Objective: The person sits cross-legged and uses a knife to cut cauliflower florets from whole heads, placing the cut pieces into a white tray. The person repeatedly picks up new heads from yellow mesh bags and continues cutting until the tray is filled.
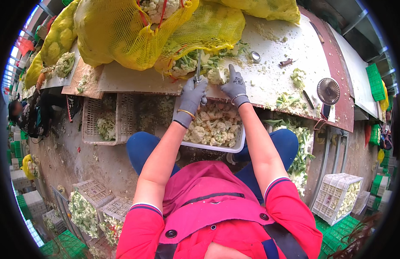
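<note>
My left hand (pixel 192 95), in a grey glove, is closed around a knife (pixel 198 66) whose blade points away from me. Beside it, my right hand (pixel 234 84), gloved too, has its thumb side against a cauliflower piece (pixel 217 76) at the table's near edge; whether it grips the piece is unclear. Just beyond the hands, cauliflower and green leaves (pixel 187 62) spill from the mouth of a yellow mesh bag (pixel 206 29). Below the hands, a white tub (pixel 234 149) full of cut florets (pixel 212 126) stands between my knees.
On the white tabletop (pixel 267 77) lie a round metal lid-like object (pixel 255 56), a small knife (pixel 287 62) and leaf scraps; a small fan (pixel 328 91) stands at right. A plastic crate (pixel 99 141) sits under the table at left. Another person (pixel 41 113) is at far left.
</note>
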### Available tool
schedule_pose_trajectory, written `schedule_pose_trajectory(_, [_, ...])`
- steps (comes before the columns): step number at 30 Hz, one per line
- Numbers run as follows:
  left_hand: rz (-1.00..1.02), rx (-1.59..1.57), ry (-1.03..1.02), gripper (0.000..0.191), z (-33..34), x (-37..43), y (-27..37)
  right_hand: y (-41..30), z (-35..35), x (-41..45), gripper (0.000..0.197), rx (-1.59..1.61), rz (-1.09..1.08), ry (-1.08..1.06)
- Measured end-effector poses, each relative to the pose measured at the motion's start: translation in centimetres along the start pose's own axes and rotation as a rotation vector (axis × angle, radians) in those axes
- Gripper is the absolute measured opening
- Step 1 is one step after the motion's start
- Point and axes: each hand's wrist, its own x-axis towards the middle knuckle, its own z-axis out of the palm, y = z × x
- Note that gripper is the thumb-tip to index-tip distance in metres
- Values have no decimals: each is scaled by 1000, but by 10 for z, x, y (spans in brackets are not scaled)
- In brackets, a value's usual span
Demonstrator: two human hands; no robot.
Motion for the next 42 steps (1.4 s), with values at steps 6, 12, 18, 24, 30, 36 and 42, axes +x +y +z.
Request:
schedule_pose_trajectory(6, [-146, 156, -15, 35, 19, -9, -7, -12, -1, -32, 74, -2, -48, 206])
schedule_pose_trajectory(12, [-173, 39, -113, 35, 13, 0, -26, -38, -50, -73, 71, 525, 4, 14])
schedule_pose_trajectory(18, [-277, -52, -353, 32, 20, -13, -3, -32, -83, -85, 70, 1685, 239, -425])
schedule_pose_trajectory(24, [128, 206, -259, 49, 45, -41, -6, 0, -54, -71, 45, 1888, 314, -11])
schedule_pose_trajectory(30, [528, 829, -234, 56, 59, -60, -39, 12, -52, -61, 24, 1763, 311, 334])
schedule_pose_trajectory(36, [544, 974, -276, 56, 63, -36, -33, -7, -58, -70, 59, 1770, 324, 414])
schedule_pose_trajectory(42, [150, 517, -228, 53, 66, 33, -47, -7, -41, -77, 47, 1518, 176, 383])
